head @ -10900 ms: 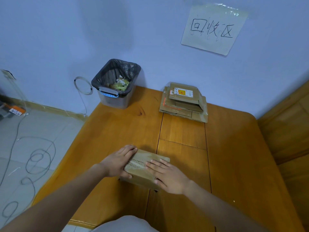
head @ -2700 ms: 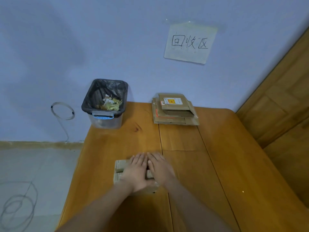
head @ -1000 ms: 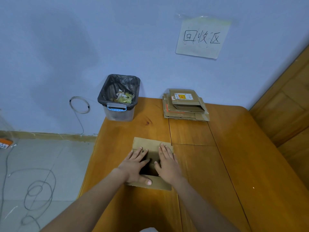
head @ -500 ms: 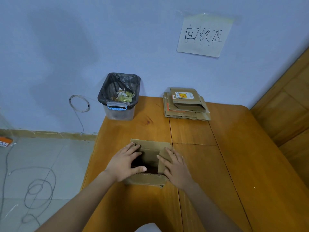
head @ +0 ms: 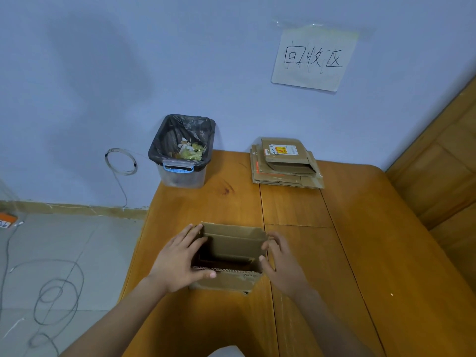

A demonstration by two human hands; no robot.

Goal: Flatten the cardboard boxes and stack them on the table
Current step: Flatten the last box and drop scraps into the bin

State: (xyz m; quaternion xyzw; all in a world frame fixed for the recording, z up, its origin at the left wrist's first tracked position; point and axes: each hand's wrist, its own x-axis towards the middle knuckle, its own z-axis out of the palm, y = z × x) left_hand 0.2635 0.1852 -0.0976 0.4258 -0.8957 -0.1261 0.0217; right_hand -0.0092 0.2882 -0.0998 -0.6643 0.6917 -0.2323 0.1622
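Here a small cardboard box point(head: 231, 256) of brown corrugated board stands open-topped on the near part of the bench point(head: 373, 253), its ragged fluted edge showing along the near rim and its dark inside holding nothing that can be made out. The left hand point(head: 180, 261) holds the box's left wall, thumb curled along the near rim and fingers laid over the far left corner; the right hand point(head: 279, 261) grips the right wall, fingers bent round its edge. The bench is smooth, glossy orange-brown wood, jointed in panels with a rounded far corner. At its far edge lies a stack of flattened boxes point(head: 286, 166), the top one bearing a printed label. Beside it, on the bench's far left corner, a clear plastic bin point(head: 181, 173) with a blue latch, lined with a crinkled black bag, holds pale and yellowish scraps.
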